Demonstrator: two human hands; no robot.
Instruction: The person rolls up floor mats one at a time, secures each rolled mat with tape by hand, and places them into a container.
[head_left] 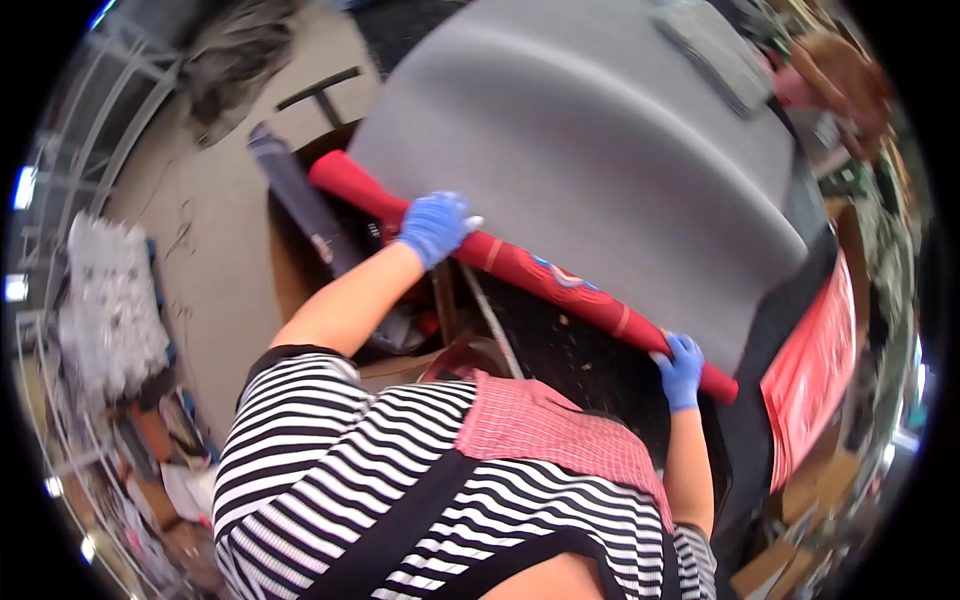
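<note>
Gripping red roll (pixel 618 320) (box (pixel 286 275): grey roll (pixel 302 197))

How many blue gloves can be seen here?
2. One glove is on the left hand, gripping the red roll partway along; the other glove is on the right hand, near the roll's right end. Others may be hidden toward the blurred edges.

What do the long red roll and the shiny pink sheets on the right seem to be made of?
The long red roll looks like matte cloth, perhaps coated: its surface barely shines. The shiny pink sheets look like thin, glossy plastic film, going by their bright, streaky highlights.
</note>
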